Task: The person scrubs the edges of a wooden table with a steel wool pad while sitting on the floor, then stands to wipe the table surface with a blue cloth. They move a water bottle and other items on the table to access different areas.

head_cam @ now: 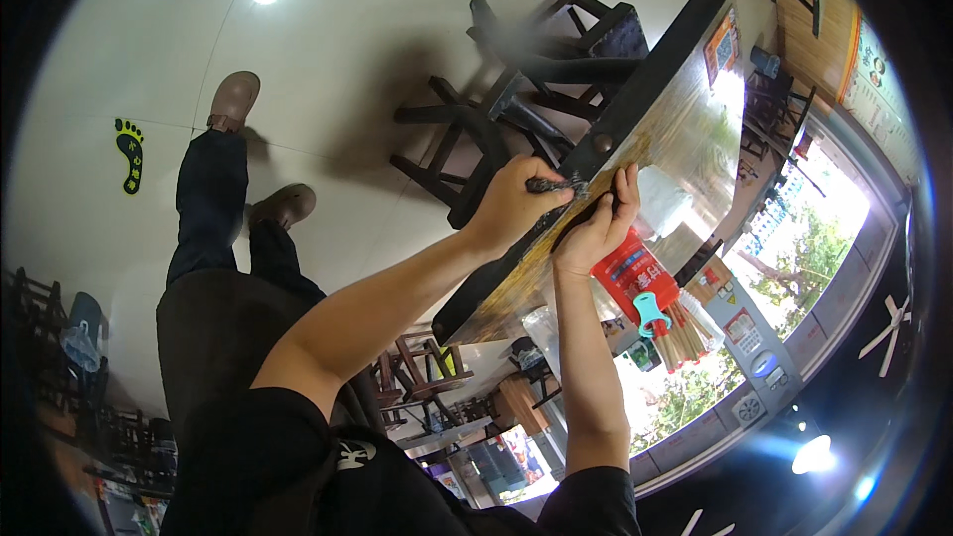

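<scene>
My left hand (517,197) is closed around a dark, crumpled scrubber or wad (555,184), its shaggy end against the dark rim of a wooden table (648,63). Close beside it, my right hand (599,227) rests at the edge of the glossy tabletop, fingers bent. A dark narrow shape, an object or a shadow, lies along that palm; which one cannot be told. Past the right hand are a red printed packet (633,268), a turquoise clip-like thing (650,313), a bundle of chopsticks (681,335) and a whitish plastic or tissue packet (663,201).
Dark wooden stools (476,134) stand on the tiled floor beside the table. A square-patterned code card (722,48) lies at the tabletop's far end. A footprint sticker (130,156) marks the floor left of my shoes (234,100). More stools and large windows (804,238) are farther off.
</scene>
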Available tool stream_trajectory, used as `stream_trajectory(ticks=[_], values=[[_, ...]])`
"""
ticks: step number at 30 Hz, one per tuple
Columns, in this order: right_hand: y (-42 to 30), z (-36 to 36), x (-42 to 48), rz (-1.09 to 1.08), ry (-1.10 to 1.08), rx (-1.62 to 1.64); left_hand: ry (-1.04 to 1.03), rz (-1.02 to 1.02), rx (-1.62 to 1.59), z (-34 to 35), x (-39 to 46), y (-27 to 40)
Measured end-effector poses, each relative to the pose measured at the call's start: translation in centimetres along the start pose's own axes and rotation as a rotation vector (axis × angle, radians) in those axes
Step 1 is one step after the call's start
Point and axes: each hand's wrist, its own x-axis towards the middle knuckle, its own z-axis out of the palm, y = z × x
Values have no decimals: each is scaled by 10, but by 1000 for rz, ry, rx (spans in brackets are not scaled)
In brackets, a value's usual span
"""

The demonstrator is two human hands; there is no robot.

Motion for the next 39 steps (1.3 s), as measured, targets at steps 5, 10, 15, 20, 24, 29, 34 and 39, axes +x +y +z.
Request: stream_trajectory(ticks=[5, 10, 15, 20, 24, 29, 34, 39], values=[[-5, 8, 3, -62, -24, -71, 56, -5, -99, -1, 51, 5], [-4, 6, 2, -67, 1, -79, 122, -58, 182, -26, -75, -37], [4, 2, 2, -62, 18, -90, 28, -185, 161, -44, -112, -50], [0, 7, 5, -85, -7, -65, 90, 299, 91, -6, 14, -12], [1, 5, 4, -64, 26, -57, 2, 48, 133, -26, -96, -40], [5, 1, 4, -95, 6, -66, -42, 48, 119, -17, -52, -18], [8, 4, 3, -96, 1, -19, -40, 245, -24, -1, 4, -12], [7, 2, 3, -75, 17, -38, -47, -464, -146, -64, -134, -81]])
